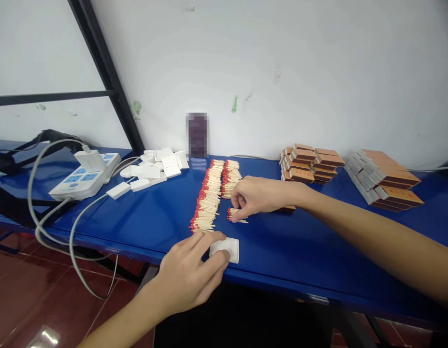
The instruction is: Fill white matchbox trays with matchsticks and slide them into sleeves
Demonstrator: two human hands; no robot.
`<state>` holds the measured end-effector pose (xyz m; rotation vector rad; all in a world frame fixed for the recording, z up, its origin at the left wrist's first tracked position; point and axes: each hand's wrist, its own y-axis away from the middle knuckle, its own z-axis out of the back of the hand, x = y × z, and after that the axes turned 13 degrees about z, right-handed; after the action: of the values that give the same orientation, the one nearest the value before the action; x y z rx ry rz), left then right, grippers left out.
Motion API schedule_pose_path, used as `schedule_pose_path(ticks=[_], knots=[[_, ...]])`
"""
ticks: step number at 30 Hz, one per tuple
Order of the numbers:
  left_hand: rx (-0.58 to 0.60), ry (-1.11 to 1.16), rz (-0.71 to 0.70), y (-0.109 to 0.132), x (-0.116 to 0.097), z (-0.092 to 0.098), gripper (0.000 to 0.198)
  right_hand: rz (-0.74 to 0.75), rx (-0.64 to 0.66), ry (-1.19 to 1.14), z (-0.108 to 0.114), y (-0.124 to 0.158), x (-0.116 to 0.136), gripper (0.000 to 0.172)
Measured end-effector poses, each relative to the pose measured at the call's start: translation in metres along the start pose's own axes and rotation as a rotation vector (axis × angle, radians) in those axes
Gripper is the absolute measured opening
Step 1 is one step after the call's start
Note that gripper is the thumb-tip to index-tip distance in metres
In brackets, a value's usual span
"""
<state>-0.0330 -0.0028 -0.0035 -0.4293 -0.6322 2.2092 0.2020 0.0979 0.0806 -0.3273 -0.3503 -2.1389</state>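
Near the table's front edge, my left hand (196, 268) grips a small white matchbox tray (234, 253), its fingers across the left part. Whether anything lies inside the tray is hard to see. My right hand (247, 198) pinches at a small bunch of red-tipped matches (242, 221) lying on the blue surface, just beyond the tray. Behind and to the left stretches a long row of matches (207, 198), heads to the left. A shorter row of matches (230, 179) lies beside it, partly covered by my right hand.
White trays (169, 164) lie in a loose heap at the back left, beside a power strip (86, 179) with looping cables (73, 232). Stacked matchbox sleeves (303, 162) stand at the back, with more stacked matchboxes (386, 179) farther right. A blurred dark upright object (197, 135) leans by the wall.
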Motion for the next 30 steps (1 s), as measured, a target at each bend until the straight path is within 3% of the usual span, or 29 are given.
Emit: schedule_pose_path(ticks=[6, 14, 30], knots=[[-0.011, 0.020, 0.058, 0.001, 0.000, 0.001, 0.016, 0.002, 0.042, 0.007, -0.001, 0.002, 0.006, 0.041], [-0.019, 0.097, 0.181, 0.000, -0.003, 0.001, 0.031, 0.038, 0.055, 0.063, -0.004, 0.001, 0.024, 0.016], [0.008, 0.233, 0.185, -0.003, -0.002, 0.004, 0.026, 0.051, 0.062, -0.026, -0.005, 0.002, 0.022, 0.014]])
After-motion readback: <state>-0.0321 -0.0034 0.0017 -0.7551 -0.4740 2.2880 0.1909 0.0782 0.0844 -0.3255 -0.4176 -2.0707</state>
